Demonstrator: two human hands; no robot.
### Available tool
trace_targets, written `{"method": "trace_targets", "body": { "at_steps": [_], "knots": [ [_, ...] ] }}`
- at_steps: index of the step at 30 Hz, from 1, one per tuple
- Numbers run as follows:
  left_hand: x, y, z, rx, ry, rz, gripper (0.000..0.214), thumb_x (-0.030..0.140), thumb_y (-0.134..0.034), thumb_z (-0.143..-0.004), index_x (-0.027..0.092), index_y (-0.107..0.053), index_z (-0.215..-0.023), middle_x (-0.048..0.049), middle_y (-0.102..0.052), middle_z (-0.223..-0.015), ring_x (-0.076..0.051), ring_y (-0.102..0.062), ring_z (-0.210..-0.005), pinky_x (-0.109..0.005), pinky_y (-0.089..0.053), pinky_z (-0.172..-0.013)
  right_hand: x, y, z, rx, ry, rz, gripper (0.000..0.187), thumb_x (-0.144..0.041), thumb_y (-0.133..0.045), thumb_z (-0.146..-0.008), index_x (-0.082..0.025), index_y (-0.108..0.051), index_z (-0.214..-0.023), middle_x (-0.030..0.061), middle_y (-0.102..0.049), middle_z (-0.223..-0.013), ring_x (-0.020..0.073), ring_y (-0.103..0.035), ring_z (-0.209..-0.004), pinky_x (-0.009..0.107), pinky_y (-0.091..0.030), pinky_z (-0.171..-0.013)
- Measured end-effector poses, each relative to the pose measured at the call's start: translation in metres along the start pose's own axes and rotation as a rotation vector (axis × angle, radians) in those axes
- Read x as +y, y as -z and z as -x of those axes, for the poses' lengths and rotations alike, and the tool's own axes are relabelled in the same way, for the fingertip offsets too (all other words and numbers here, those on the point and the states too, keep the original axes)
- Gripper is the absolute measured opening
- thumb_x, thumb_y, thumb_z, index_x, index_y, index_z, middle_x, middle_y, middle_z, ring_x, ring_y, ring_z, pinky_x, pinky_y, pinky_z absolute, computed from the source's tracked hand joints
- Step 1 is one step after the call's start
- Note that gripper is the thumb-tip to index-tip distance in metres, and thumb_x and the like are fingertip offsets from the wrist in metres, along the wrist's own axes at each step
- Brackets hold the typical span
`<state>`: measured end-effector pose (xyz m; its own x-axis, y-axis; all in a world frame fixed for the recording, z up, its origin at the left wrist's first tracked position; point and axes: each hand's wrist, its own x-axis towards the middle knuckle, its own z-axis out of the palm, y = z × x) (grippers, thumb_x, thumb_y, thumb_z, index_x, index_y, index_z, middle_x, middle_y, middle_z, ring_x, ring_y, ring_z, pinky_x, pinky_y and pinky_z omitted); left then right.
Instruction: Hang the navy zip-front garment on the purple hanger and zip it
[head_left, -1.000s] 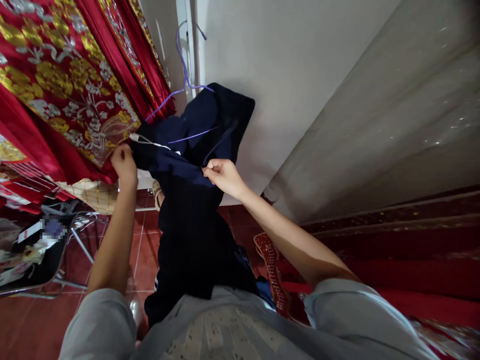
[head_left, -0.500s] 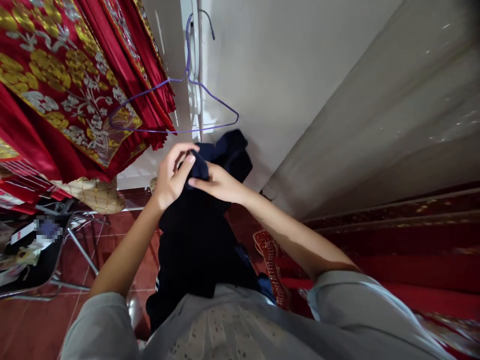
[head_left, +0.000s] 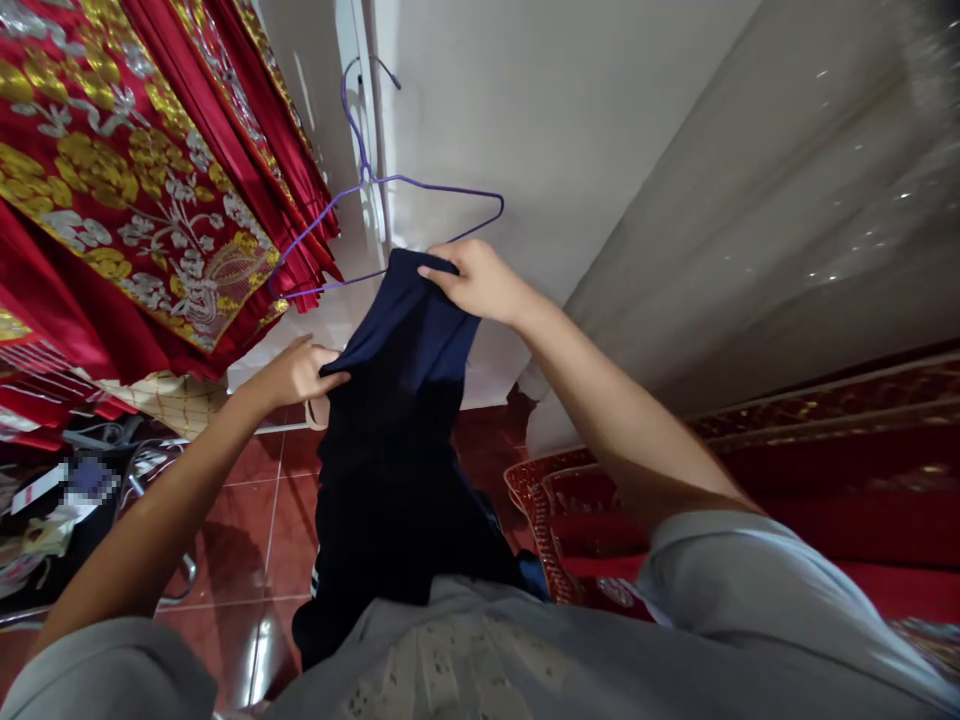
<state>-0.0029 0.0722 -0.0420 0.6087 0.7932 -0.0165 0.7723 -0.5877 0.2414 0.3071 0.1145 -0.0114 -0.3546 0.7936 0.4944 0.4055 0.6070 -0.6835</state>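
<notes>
A navy blue garment point(head_left: 401, 330) is stretched between my hands, its upper edge slanting up to the right. What kind of garment it is I cannot tell, as the lower part merges with the black clothing on my legs. My left hand point(head_left: 298, 372) pinches its left corner between thumb and fingers. Higher up, my right hand point(head_left: 474, 280) grips the edge near the top right corner. Just beyond the cloth hangs a purple wire hanger point(head_left: 365, 168), bare and tilted, its lower bar partly hidden behind the garment and my right hand.
Red clothes with gold and silver embroidery point(head_left: 150, 190) hang at the upper left. A chair point(head_left: 124, 490) holding small items stands at the lower left. To the right are a sheer whitish fabric point(head_left: 697, 250) and red gold-trimmed cloth point(head_left: 555, 500). Red tiles point(head_left: 247, 510) cover the floor.
My hands have moved apart, left hand to the left and right hand up and right. The bunched navy garment is now spread out between them. The hanger has swung into a tilt.
</notes>
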Motion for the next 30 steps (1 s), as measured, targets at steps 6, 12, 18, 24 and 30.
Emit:
{"method": "trace_targets", "body": {
  "at_steps": [6, 12, 18, 24, 30],
  "knots": [
    [0.004, 0.009, 0.023, -0.164, 0.114, -0.199, 0.043, 0.058, -0.059, -0.090, 0.020, -0.066, -0.071, -0.0082, -0.072, -0.079, -0.029, -0.069, -0.086, -0.051, -0.038, -0.110, 0.058, -0.061, -0.032, 0.190, -0.100, 0.015, 0.028, -0.036, -0.058, -0.095, -0.023, -0.051, -0.071, 0.0032, -0.053, -0.072, 0.0208, -0.050, -0.073, 0.035, -0.043, -0.083],
    [-0.038, -0.005, 0.029, -0.139, 0.318, -0.181, 0.041, 0.058, -0.058, -0.087, 0.019, -0.071, -0.085, -0.0129, -0.073, -0.082, -0.030, -0.070, -0.078, -0.039, -0.052, -0.079, 0.062, -0.033, -0.013, 0.089, -0.071, -0.004, 0.029, -0.029, -0.064, -0.093, -0.021, -0.052, -0.067, 0.0002, -0.052, -0.067, 0.0163, -0.047, -0.067, 0.033, -0.043, -0.078],
    [-0.046, 0.034, 0.013, 0.237, 0.163, 0.098, 0.037, 0.055, -0.072, -0.080, 0.020, -0.069, -0.089, -0.0147, -0.072, -0.116, -0.036, -0.063, -0.123, -0.046, -0.050, -0.103, 0.050, 0.006, 0.009, 0.124, -0.151, -0.077, 0.039, -0.048, -0.072, -0.089, -0.020, -0.056, -0.067, 0.0003, -0.052, -0.063, 0.0156, -0.048, -0.064, 0.033, -0.048, -0.067],
    [0.012, 0.067, -0.023, 0.513, -0.010, 0.274, 0.022, 0.038, -0.077, -0.082, 0.019, -0.066, -0.088, -0.0081, -0.072, -0.110, -0.028, -0.065, -0.113, -0.047, -0.047, -0.108, 0.026, -0.002, 0.026, 0.107, -0.158, -0.072, 0.049, -0.060, -0.070, -0.087, -0.020, -0.054, -0.063, 0.0023, -0.055, -0.065, 0.0155, -0.049, -0.062, 0.031, -0.046, -0.059],
    [0.018, 0.085, -0.045, 0.625, -0.012, 0.207, 0.006, 0.021, -0.063, -0.094, 0.019, -0.068, -0.091, -0.0021, -0.073, -0.096, -0.019, -0.064, -0.096, -0.038, -0.045, -0.104, 0.017, 0.002, 0.029, 0.159, -0.084, 0.034, 0.036, -0.054, -0.066, -0.092, -0.021, -0.064, -0.077, 0.0034, -0.062, -0.074, 0.0231, -0.064, -0.085, 0.036, -0.055, -0.079]
  ]
}}
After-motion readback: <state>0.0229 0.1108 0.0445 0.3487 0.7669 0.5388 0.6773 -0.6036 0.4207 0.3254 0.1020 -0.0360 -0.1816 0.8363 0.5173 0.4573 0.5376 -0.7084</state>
